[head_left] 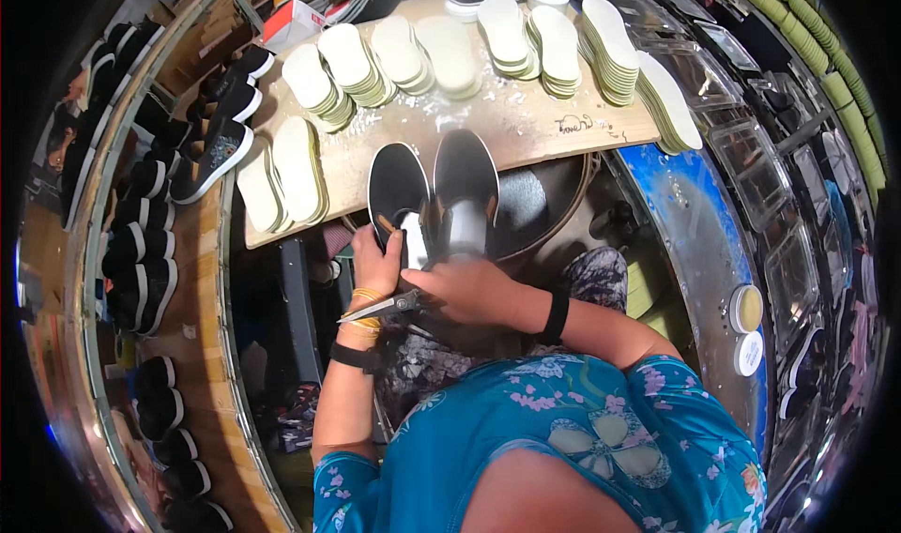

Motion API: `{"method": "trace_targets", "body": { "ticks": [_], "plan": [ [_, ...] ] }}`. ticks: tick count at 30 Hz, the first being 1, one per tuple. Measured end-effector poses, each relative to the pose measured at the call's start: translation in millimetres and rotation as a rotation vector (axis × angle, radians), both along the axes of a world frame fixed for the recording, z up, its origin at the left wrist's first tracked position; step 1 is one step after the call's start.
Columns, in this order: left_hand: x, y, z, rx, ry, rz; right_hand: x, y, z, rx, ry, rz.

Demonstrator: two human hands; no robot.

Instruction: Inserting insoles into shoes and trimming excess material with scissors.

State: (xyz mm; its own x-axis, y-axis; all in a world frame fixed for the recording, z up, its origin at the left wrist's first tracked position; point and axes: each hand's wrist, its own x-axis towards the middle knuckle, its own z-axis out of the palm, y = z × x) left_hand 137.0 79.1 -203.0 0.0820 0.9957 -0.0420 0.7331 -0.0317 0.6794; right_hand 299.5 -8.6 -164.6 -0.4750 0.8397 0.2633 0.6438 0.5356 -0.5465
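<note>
A pair of black slip-on shoes with white sole edges stands toes-away in front of me, at the near edge of a board. My left hand [377,263] grips the heel end of the left shoe [398,181], thumb at its opening. Around the heel of the right shoe [465,172] closes my right hand [465,291]. That same hand also keeps a pair of scissors [392,305], blades pointing left across my left wrist; their handles are hidden in the palm. Pale insoles show inside both shoe openings.
Several stacks of cream insoles [345,56] line the far and left sides of the wooden board [526,125], amid white scraps. Black shoes [221,162] fill the left rack. A blue bench [690,219] with two round tins [746,310] lies right, beside clear plastic boxes [751,172].
</note>
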Motion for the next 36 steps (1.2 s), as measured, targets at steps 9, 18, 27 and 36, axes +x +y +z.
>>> {"method": "trace_targets", "body": {
  "ticks": [9, 18, 27, 36],
  "plan": [
    [33.6, -8.3, 52.2, 0.117, 0.315, -0.290, 76.1, -35.8, 15.4, -0.384, 0.697, -0.527],
    [20.8, 3.4, 16.4, 0.341, 0.225, -0.384, 119.5, -47.1, -6.1, -0.745, 1.055, -0.529],
    [-58.2, -42.7, 38.2, -0.667, -1.339, -0.077, 90.4, -16.7, 2.0, -0.333, 0.553, -0.342],
    [-42.8, -62.7, 26.2, -0.725, -1.376, -0.133, 65.3, 0.0, -1.2, 0.091, 0.446, -0.475]
  ]
}}
